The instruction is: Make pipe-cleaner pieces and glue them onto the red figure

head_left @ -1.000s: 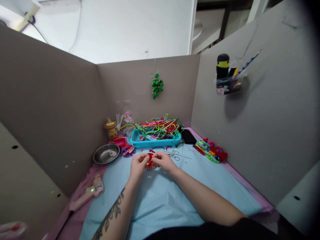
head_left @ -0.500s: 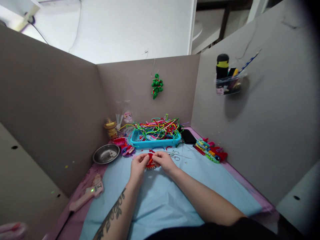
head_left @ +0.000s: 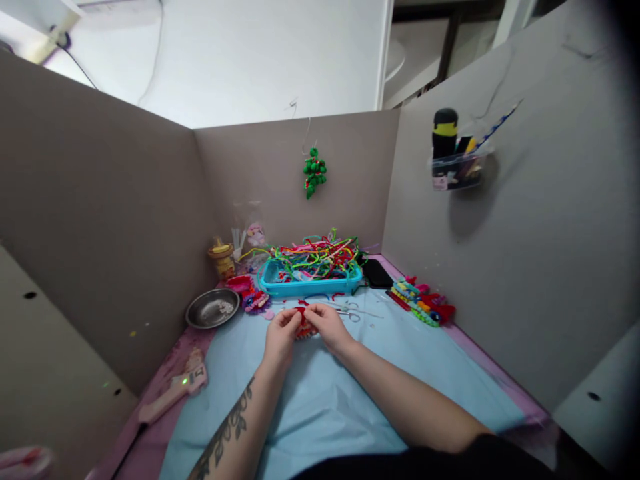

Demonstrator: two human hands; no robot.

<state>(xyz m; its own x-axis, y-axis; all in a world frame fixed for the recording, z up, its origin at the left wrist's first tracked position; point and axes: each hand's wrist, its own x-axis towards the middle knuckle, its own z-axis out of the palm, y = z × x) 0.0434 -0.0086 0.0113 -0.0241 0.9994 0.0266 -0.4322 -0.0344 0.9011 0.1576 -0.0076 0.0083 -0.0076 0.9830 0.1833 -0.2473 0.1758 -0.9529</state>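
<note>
Both of my hands meet over the middle of the light blue mat (head_left: 325, 407). My left hand (head_left: 280, 337) and my right hand (head_left: 327, 325) each pinch a small red pipe-cleaner piece (head_left: 303, 325) between fingertips, with orange bits showing under it. Just behind them stands a turquoise tray (head_left: 310, 285) heaped with coloured pipe cleaners. Small scissors (head_left: 353, 312) lie on the mat close to my right hand.
A metal bowl (head_left: 213, 308) and a pink glue gun (head_left: 175, 388) lie at the left. Finished colourful pieces (head_left: 423, 305) and a black phone (head_left: 377, 272) sit at the right. Grey cardboard walls enclose the desk; a green ornament (head_left: 314, 172) hangs on the back one.
My hands have shifted slightly toward each other and a little nearer to me, still working the red piece. Nothing else has moved.
</note>
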